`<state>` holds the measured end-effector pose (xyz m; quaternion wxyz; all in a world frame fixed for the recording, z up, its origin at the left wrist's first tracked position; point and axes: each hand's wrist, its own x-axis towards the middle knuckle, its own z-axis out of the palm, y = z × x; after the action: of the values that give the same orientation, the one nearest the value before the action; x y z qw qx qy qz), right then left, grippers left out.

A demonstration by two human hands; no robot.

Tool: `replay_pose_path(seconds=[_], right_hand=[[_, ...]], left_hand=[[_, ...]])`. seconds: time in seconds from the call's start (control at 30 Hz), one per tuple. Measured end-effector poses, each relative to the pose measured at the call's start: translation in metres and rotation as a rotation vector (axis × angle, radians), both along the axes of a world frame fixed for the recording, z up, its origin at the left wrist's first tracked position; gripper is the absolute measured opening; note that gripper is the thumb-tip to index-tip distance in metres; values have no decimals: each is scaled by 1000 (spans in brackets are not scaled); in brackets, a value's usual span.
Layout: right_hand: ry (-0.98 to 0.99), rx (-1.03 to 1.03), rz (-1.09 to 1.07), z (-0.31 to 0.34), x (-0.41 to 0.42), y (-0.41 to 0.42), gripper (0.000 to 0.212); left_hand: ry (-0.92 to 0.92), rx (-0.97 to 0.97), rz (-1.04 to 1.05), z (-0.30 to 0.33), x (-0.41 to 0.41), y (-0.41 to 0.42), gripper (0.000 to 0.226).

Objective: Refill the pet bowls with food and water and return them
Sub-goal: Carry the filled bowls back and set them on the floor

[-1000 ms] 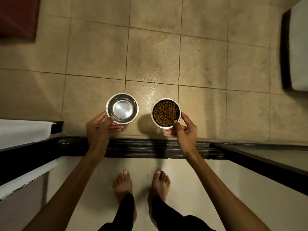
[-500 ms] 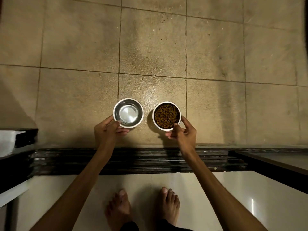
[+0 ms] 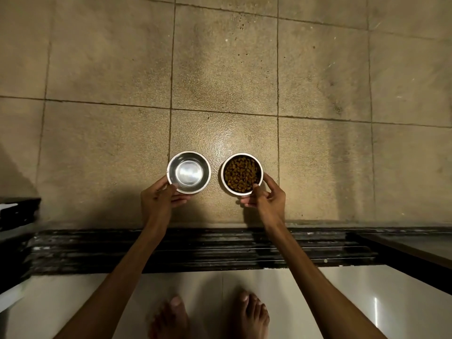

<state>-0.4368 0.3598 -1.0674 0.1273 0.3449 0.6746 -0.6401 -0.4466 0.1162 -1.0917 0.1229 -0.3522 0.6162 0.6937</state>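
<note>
A: Which step is the person at?

B: By the look of it, the return. Both bowls are out over the rough tan floor tiles point(image 3: 102, 143), just past the dark door track point(image 3: 195, 248). The left hand point(image 3: 156, 201) grips the near rim of the water bowl point(image 3: 188, 172), thumb on top of the rim and fingers curled under it. The right hand point(image 3: 267, 199) pinches the near rim of the food bowl point(image 3: 242, 173) the same way, thumb tip at the edge and fingers curled beneath.

A: Are the bowls down yet?

B: Hard to tell from above. They sit low, side by side and a little apart, but whether the bases touch the tile is not clear.

A: And the next move?

B: Probably a level set-down, then letting go of both rims at once, without tipping the water bowl.

A: How do the bowls look?

B: Both are round polished steel. The right one is filled with brown kibble point(image 3: 241, 174) nearly to the rim. The left one shows a bright shiny bottom; water, if any, is too clear to make out.

A: Anything else in view?

B: The person's bare feet point(image 3: 252, 314) on glossy white flooring behind the track.
</note>
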Motion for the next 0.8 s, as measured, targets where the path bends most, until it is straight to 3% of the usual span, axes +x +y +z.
replay_pose_path(seconds=[0.47, 0.63, 0.8], right_hand=[[-30, 55, -19, -15, 5, 1, 41], [-55, 81, -77, -7, 9, 2, 38], [-111, 317, -29, 11, 15, 4, 38]], left_hand=[[0, -40, -54, -8, 0, 2, 32], [-45, -142, -32, 1, 4, 4, 34], [-103, -291, -42, 25, 9, 0, 21]])
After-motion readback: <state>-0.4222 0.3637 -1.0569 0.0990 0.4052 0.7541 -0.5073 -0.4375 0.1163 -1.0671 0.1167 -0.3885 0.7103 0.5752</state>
